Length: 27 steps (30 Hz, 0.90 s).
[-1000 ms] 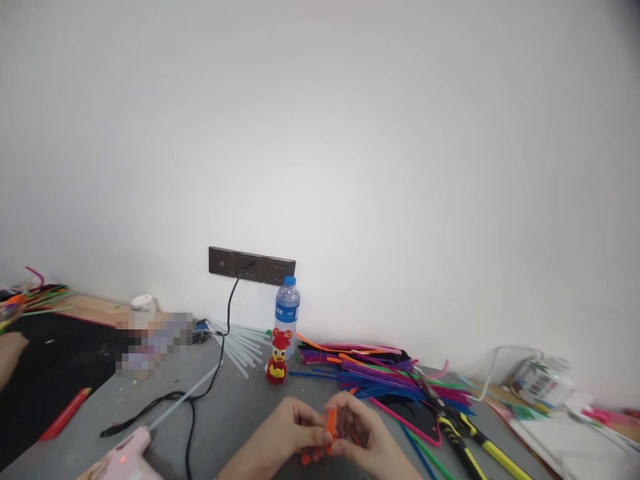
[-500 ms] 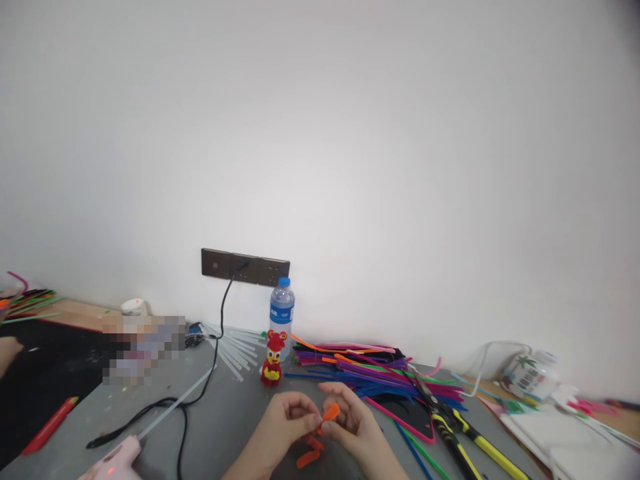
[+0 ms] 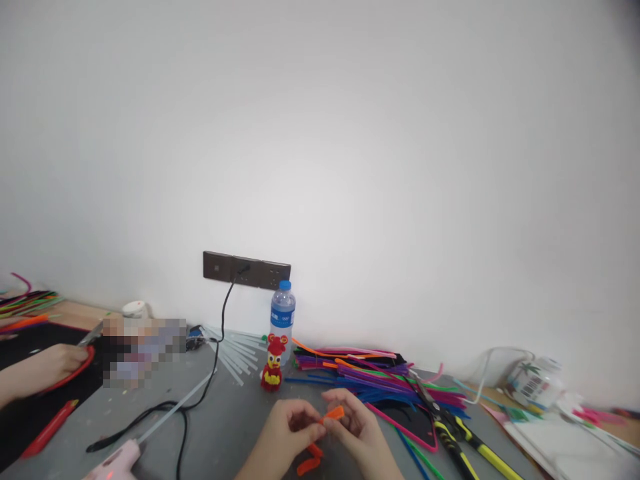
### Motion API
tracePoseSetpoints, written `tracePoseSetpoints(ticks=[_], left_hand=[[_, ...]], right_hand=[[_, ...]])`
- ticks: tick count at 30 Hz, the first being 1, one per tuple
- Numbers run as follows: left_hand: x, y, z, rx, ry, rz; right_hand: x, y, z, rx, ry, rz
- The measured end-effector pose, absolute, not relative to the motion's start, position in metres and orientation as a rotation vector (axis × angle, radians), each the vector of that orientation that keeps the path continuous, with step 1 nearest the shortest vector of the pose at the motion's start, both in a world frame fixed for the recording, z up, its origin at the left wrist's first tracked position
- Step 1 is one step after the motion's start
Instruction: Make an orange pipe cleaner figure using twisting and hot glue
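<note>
At the lower middle of the head view, my left hand (image 3: 289, 432) and my right hand (image 3: 356, 430) come together with fingertips pinched on a bent orange pipe cleaner (image 3: 334, 415). One folded orange end sticks up between the fingers, and another orange bend hangs below my left hand. My fingers hide its middle. Just beyond my hands stands a small red and yellow fuzzy figure (image 3: 273, 365) with big eyes, in front of a water bottle (image 3: 283, 315).
Coloured pipe cleaners (image 3: 370, 373) lie behind my right hand, beside yellow-black pliers (image 3: 450, 433). At left are a pink glue gun (image 3: 117, 461), a black cord (image 3: 187, 433), clear glue sticks (image 3: 233, 353) and a red cutter (image 3: 50, 428). A co-worker's hand (image 3: 63, 362) holds red-handled scissors (image 3: 89, 360).
The co-worker's hand has come further into view at the left with scissors. Both my hands still pinch the orange pipe cleaner, whose upper end now tilts more to the right.
</note>
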<state>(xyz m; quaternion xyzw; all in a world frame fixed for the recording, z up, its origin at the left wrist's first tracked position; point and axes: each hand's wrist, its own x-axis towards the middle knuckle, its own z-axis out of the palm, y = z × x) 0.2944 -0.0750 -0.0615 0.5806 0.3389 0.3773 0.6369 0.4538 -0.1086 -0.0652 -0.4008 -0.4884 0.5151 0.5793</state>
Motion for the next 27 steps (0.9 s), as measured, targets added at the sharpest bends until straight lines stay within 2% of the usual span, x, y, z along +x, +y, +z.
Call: tracePoseSetpoints(ticks=[10, 27], left_hand=[[0.294, -0.075, -0.058, 1.329, 0.785, 0.964], [0.288, -0.081, -0.048, 1.352, 0.748, 0.740]], right_hand=[[0.462, -0.107, -0.058, -1.011, -1.195, 1.197], [0.462, -0.114, -0.036, -0.981, -1.226, 1.227]])
